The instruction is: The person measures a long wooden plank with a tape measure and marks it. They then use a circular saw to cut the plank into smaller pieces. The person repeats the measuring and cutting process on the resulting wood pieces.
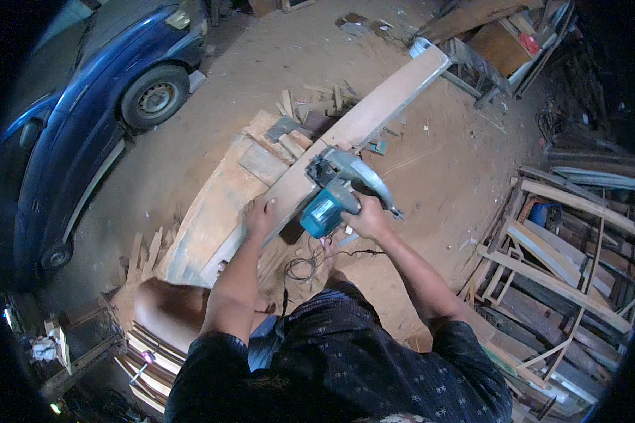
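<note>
A long pale wooden plank (384,92) lies diagonally over a sawdust-covered wooden platform (206,204). A teal-and-silver circular saw (322,210) sits on the plank near its middle, its metal guard toward the upper right. My right hand (363,215) is closed round the saw's handle. My left hand (259,215) grips the plank below and left of the saw, its fingers bent over the wood. A black power cord (300,268) lies in loops beneath the saw.
A blue car (53,169) stands at the left. Stacked timber frames (564,261) fill the right side. Boards and a small bucket (419,46) are at the upper right. Offcuts (324,106) lie behind the platform, and wood strips (144,366) are at the lower left.
</note>
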Motion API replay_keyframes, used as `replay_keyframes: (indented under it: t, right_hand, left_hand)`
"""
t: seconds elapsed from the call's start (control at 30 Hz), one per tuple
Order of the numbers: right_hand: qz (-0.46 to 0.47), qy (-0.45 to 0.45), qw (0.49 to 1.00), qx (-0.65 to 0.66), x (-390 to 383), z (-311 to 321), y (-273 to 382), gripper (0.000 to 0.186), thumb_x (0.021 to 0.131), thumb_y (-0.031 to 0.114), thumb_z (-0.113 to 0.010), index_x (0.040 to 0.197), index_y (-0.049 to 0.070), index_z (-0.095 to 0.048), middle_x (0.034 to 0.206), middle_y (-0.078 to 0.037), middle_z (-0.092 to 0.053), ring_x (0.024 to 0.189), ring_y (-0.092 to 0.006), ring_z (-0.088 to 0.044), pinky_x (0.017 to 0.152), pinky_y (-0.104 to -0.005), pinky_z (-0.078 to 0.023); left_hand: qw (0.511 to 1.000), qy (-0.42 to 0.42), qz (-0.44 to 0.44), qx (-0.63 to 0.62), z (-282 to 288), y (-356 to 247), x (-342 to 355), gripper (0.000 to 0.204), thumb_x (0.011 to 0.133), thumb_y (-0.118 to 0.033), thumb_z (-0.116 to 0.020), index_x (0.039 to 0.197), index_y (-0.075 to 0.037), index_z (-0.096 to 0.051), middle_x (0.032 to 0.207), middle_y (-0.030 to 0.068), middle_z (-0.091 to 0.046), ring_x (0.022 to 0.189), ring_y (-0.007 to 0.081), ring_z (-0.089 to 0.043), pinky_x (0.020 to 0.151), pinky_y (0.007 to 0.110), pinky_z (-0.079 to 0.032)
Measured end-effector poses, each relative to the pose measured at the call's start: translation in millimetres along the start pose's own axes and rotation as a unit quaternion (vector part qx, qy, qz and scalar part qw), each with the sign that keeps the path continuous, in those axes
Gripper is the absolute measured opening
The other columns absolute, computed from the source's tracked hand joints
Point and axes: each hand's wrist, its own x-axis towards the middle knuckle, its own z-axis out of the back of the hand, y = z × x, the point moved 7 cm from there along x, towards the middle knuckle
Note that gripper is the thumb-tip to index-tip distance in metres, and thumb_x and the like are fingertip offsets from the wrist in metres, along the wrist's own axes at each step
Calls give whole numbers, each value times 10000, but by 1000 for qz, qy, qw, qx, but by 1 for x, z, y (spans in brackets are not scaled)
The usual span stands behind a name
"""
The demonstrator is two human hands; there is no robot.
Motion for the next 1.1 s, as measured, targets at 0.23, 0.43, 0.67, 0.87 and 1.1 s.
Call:
replay_keyframes:
  t: [0.23, 0.43, 0.67, 0.87, 1.1]
  right_hand:
    - [-58, 171, 979, 91, 32, 30, 81, 408, 941, 300, -639, 1234, 16, -645, 886, -111, -681, 781, -198, -671, 696, -374, -559]
    - [222, 251, 936, -107, 98, -6, 171, 492, 1043, 406, -539, 1383, 50, -554, 917, -169, -696, 823, -246, -713, 688, -395, -581]
    - [314, 381, 641, -588, 40, -153, 136, 361, 943, 304, -605, 1204, 96, -744, 1062, -150, -761, 954, -323, -749, 764, -475, -599]
    - [357, 367, 585, -629, -3, -202, 77, 192, 894, 160, -648, 1001, 113, -801, 1004, -96, -773, 929, -264, -749, 777, -402, -569]
    - [349, 334, 658, -578, -21, -191, 112, 248, 859, 171, -647, 1031, 46, -774, 987, -141, -766, 956, -292, -734, 841, -418, -552]
  left_hand:
    - [942, -66, 226, -241, 21, 29, -28, 516, 939, -363, -665, 1307, -8, -595, 1316, 286, -590, 1251, 439, -533, 1065, 478, -433]
    - [722, -118, 492, -471, 5, 36, -61, 530, 992, -415, -538, 1313, 0, -607, 1331, 209, -624, 1237, 335, -580, 1024, 443, -460]
    - [550, -2, 577, -603, -12, -9, -81, 708, 1029, -568, -327, 1418, -18, -544, 1432, 160, -574, 1308, 320, -536, 1081, 485, -414]
    - [463, 33, 499, -732, -12, -47, -83, 819, 1040, -685, -209, 1473, -69, -530, 1445, 114, -596, 1331, 307, -541, 1120, 500, -393]
    - [347, 117, 396, -842, -54, -50, -65, 728, 951, -719, -506, 1297, -99, -666, 1218, 122, -715, 1092, 290, -669, 980, 459, -507]
